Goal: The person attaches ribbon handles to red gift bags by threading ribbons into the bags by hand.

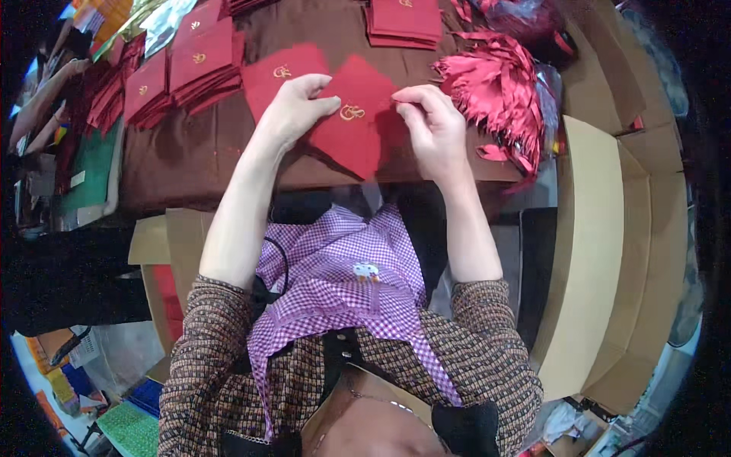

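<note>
Both hands met on one red envelope [354, 126] with a small gold emblem, lying turned like a diamond on the brown tabletop [190, 160]. The left hand [293, 110] pinched the envelope's upper left edge between thumb and fingers, the thumb reaching toward the emblem. The right hand [432, 126] had its fingertips curled down onto the upper right edge, gripping the flap there. The envelope's lower corner pointed back at the person, close to the table's near edge.

Just behind the left hand, and partly under the held envelope, lay a second red envelope [282, 76] with the same gold mark. Just right of the right hand sat a heap of red ribbon-like strips [495, 87], some spilling over the table's side. Farther out to the left of the grip, overlapping stacks of red envelopes [179, 72] spread across the table, and another neat stack [403, 19] rested at the far edge, beyond both hands. Well to the right stood folded cardboard boxes [594, 251]. Far to the left, another person's forearm [42, 99] reached over more red stacks.
</note>
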Action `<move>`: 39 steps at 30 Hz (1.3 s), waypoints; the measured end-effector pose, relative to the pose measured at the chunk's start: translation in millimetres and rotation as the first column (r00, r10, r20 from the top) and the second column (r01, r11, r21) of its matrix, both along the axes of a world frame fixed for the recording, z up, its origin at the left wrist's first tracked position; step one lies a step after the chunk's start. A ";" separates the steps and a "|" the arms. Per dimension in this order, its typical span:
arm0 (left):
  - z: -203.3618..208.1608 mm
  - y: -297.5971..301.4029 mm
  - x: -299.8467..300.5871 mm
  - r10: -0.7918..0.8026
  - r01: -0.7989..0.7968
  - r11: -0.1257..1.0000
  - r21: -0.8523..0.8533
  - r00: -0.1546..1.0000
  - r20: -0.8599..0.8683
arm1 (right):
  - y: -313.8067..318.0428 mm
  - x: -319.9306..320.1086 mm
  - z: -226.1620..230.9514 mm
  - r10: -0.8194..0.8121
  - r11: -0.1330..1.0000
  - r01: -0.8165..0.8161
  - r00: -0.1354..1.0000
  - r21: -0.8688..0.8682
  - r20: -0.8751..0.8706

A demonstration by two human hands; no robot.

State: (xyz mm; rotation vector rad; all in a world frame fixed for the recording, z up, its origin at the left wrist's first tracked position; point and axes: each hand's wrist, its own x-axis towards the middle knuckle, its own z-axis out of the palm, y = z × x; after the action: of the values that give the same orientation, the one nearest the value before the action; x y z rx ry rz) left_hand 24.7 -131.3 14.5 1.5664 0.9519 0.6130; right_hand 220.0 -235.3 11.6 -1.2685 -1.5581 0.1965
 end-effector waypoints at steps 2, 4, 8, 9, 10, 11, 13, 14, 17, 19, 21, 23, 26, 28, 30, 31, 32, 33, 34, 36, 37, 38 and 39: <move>-11.4 -10.3 -0.2 0.046 -0.036 0.995 -0.096 0.994 0.103 | 0.6 -8.6 -6.8 -0.050 0.999 0.052 0.989 -0.006 0.139; -19.3 -18.7 3.4 0.053 -0.023 0.992 -0.126 0.971 0.235 | -1.0 -14.1 -9.8 -0.069 0.998 0.070 0.989 -0.003 0.134; -12.6 -35.8 11.8 0.089 -0.074 0.993 -0.088 0.978 0.189 | 0.5 -15.9 -23.1 -0.133 0.991 0.131 0.983 0.023 0.123; -17.4 -32.8 11.8 0.098 -0.085 0.993 -0.079 0.979 0.180 | 1.8 -17.1 -25.1 -0.139 0.990 0.133 0.974 0.045 0.181; -21.3 -33.0 8.8 0.102 -0.090 0.993 -0.079 0.979 0.177 | 2.9 -18.4 -26.8 -0.147 0.989 0.134 0.960 0.067 0.239; -24.6 -33.5 5.5 0.093 -0.075 0.992 -0.099 0.979 0.183 | 4.2 -21.2 -28.5 -0.161 0.986 0.146 0.955 0.079 0.247; -12.3 -40.3 5.7 0.079 -0.057 0.991 -0.121 0.979 0.189 | 4.2 -23.1 -27.2 -0.180 0.982 0.157 0.944 0.104 0.275; -4.9 -44.9 5.9 0.071 -0.046 0.991 -0.128 0.978 0.198 | 4.0 -24.0 -26.4 -0.199 0.977 0.167 0.932 0.129 0.304; -2.5 -51.0 4.2 0.065 -0.048 0.995 -0.089 0.979 0.193 | 4.2 -27.8 -25.1 -0.204 0.976 0.166 0.923 0.141 0.326; -2.3 -52.7 4.3 0.063 -0.056 0.997 -0.043 0.982 0.181 | 5.3 -29.2 -25.2 -0.219 0.972 0.176 0.920 0.154 0.325; -0.7 -54.0 4.3 0.071 -0.064 0.997 -0.046 0.984 0.164 | 6.3 -30.4 -24.6 -0.231 0.968 0.185 0.918 0.166 0.323; -8.9 -47.4 2.1 0.057 -0.047 0.997 -0.062 0.983 0.175 | 8.2 -31.8 -22.3 -0.256 0.961 0.198 0.902 0.196 0.347; -1.4 -48.3 2.9 0.036 -0.023 0.997 -0.076 0.982 0.186 | 11.5 -30.9 -23.3 -0.266 0.955 0.195 0.897 0.223 0.353; 2.7 -52.2 0.6 0.061 -0.051 0.997 -0.058 0.981 0.182 | 13.1 -33.9 -20.3 -0.254 0.959 0.181 0.892 0.219 0.375; -8.8 -52.9 -3.7 0.130 -0.135 0.974 0.183 0.991 0.039 | 11.8 -36.7 -16.6 -0.240 0.965 0.170 0.881 0.201 0.408; -16.4 -52.0 -4.2 0.094 -0.106 0.986 0.130 0.991 0.094 | 10.7 -37.1 -18.0 -0.243 0.961 0.158 0.874 0.225 0.420; -19.1 -50.2 0.4 0.056 -0.071 0.993 0.094 0.986 0.158 | 8.1 -35.1 -16.3 -0.272 0.958 0.192 0.849 0.214 0.454; -21.8 -50.1 1.2 0.059 -0.071 0.994 0.082 0.989 0.137 | 5.7 -36.5 -16.1 -0.255 0.964 0.181 0.845 0.196 0.471; -20.4 -51.3 1.7 0.069 -0.078 0.995 0.069 0.990 0.120 | 6.7 -38.3 -13.9 -0.241 0.964 0.150 0.845 0.221 0.477; -29.8 -53.0 2.2 0.111 -0.114 0.971 0.210 0.993 0.026 | -0.5 -45.4 -12.4 -0.235 0.969 0.157 0.828 0.191 0.509; -27.3 -55.5 5.7 0.130 -0.132 0.955 0.264 0.991 0.027 | -0.8 -43.0 -17.2 -0.247 0.964 0.157 0.830 0.215 0.499; -29.2 -54.8 4.6 0.179 -0.157 0.906 0.393 0.984 -0.020 | 0.9 -43.5 -17.8 -0.212 0.975 0.150 0.837 0.161 0.504; -24.6 -56.2 4.7 0.208 -0.179 0.908 0.378 0.977 -0.038 | 1.9 -44.0 -18.6 -0.199 0.979 0.146 0.844 0.143 0.498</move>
State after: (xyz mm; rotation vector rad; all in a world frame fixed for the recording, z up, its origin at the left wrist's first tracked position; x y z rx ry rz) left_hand 29.4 -187.5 -10.0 1.8546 1.1049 0.9222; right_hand 176.0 -233.4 -7.0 -1.4452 -1.8550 -0.3641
